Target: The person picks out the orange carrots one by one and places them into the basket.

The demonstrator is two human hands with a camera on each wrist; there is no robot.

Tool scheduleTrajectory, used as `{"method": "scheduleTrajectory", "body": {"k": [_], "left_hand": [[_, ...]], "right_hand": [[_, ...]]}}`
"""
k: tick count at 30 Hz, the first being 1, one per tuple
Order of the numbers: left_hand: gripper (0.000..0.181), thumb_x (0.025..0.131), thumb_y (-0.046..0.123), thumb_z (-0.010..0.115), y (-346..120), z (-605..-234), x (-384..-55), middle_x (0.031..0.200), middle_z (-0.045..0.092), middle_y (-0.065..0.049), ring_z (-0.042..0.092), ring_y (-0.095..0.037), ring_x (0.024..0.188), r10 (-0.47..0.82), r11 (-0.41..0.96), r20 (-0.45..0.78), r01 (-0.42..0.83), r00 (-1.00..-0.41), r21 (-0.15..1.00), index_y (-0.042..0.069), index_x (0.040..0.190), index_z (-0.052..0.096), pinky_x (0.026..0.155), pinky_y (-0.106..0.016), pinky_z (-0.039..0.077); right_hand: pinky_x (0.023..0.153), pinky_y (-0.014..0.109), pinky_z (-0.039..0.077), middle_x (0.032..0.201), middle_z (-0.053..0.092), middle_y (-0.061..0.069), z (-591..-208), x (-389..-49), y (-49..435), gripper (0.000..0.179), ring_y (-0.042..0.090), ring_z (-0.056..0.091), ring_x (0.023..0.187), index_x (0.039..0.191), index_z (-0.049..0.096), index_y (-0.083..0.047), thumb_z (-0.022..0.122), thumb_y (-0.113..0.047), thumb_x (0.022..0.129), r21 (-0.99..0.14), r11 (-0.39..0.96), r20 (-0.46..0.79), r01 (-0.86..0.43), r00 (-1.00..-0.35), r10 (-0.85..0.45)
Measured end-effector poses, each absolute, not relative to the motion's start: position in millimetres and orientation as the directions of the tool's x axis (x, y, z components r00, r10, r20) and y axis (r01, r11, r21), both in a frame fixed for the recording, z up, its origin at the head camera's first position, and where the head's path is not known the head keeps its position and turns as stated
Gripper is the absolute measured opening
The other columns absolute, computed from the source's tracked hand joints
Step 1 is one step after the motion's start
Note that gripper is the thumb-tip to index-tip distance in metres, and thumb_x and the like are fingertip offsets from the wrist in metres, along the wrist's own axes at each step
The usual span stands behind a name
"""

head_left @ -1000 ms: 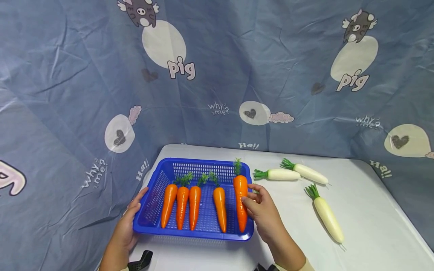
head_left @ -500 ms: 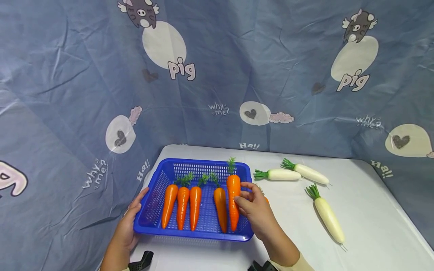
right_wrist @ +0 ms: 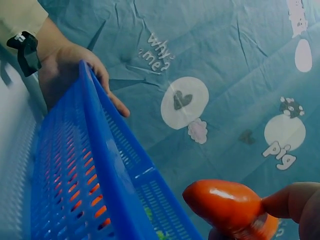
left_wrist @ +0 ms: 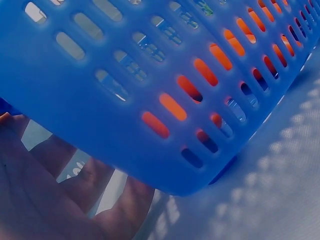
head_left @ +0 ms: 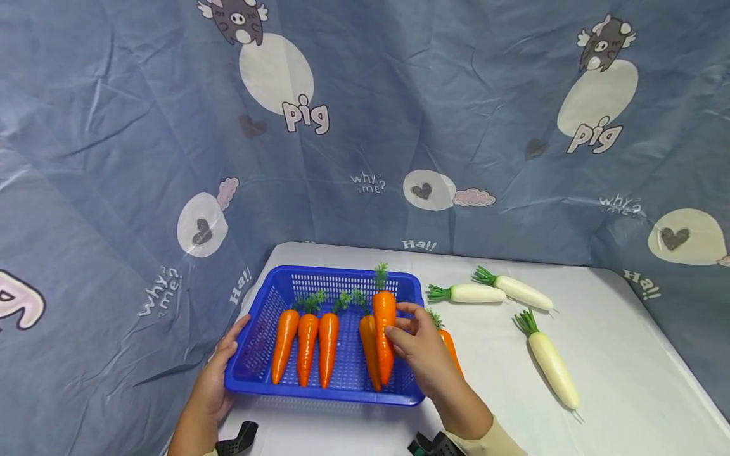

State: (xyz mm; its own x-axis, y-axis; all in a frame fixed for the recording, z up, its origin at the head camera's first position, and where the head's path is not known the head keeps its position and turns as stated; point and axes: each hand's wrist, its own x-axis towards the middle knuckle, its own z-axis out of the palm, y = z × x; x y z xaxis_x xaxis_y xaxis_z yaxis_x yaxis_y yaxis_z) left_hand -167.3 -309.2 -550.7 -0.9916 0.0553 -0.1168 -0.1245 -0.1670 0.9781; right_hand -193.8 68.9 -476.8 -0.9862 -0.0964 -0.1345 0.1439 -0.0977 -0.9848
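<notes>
In the head view, my right hand (head_left: 422, 342) pinches an orange carrot (head_left: 384, 326) with a green top above the right part of the blue basket (head_left: 325, 398). This carrot partly covers another carrot (head_left: 369, 354) lying inside. Three more carrots (head_left: 307, 348) lie side by side in the basket's left half. My left hand (head_left: 213, 373) rests along the outside of the basket's left end, its fingers against the wall. The left wrist view shows those fingers (left_wrist: 90, 180) beside the basket. The held carrot's tip (right_wrist: 220, 200) shows in the right wrist view.
Three white radishes (head_left: 552, 367) with green leaves lie on the white table (head_left: 621, 354) to the right. Another carrot (head_left: 450, 348) lies outside the basket, partly behind my right hand. A blue printed cloth (head_left: 365, 126) hangs behind the table.
My right hand has moved left with its carrot, which now overlaps the neighbouring one in the basket. The carrot outside the basket has come into view. My left hand keeps its place.
</notes>
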Motion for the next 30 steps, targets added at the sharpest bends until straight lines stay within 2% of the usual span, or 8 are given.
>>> {"method": "scheduleTrajectory", "body": {"k": [13,21,25,30], "left_hand": [[0.055,0.114,0.035,0.025,-310.8,-550.4,-167.7,0.164,0.017,0.007,0.049,-0.005,0.127,0.065,-0.164,-0.113,-0.122,-0.991,0.979,0.033,0.169,0.018,0.094,-0.027,0.052],[0.055,0.114,0.035,0.025,-311.1,-552.7,-165.0,0.166,0.016,0.005,0.051,-0.005,0.127,0.077,-0.181,-0.114,-0.126,-0.991,0.976,0.031,0.169,0.017,0.093,-0.028,0.054],[0.055,0.115,0.036,0.025,-310.5,-550.5,-166.3,0.168,0.012,0.003,0.044,-0.006,0.132,0.065,-0.16,-0.124,-0.133,-0.99,0.978,0.032,0.169,0.017,0.096,-0.027,0.051],[0.055,0.114,0.035,0.024,-309.2,-549.0,-168.4,0.172,0.005,-0.003,0.038,-0.009,0.134,0.044,-0.145,-0.14,-0.145,-0.989,0.979,0.034,0.169,0.018,0.098,-0.026,0.05]], "right_hand": [[0.089,0.039,0.06,0.129,0.061,0.025,-478.6,-205.1,56.1,0.054,0.026,0.07,0.1,0.145,0.043,-0.004,0.067,-0.008,0.097,-0.985,-0.09,-0.131,0.145,-0.98,-0.148],[0.085,0.035,0.059,0.124,0.062,0.024,-481.1,-208.0,47.4,0.054,0.022,0.069,0.095,0.144,0.043,-0.002,0.066,-0.007,0.096,-0.984,-0.099,-0.131,0.149,-0.977,-0.167],[0.081,0.031,0.057,0.12,0.061,0.022,-484.6,-210.6,43.1,0.056,0.021,0.066,0.091,0.144,0.044,-0.001,0.068,-0.007,0.094,-0.984,-0.087,-0.143,0.158,-0.976,-0.161],[0.084,0.032,0.059,0.119,0.06,0.021,-491.1,-214.0,40.9,0.055,0.023,0.066,0.093,0.144,0.044,-0.003,0.069,-0.009,0.095,-0.985,-0.054,-0.153,0.163,-0.977,-0.15]]}}
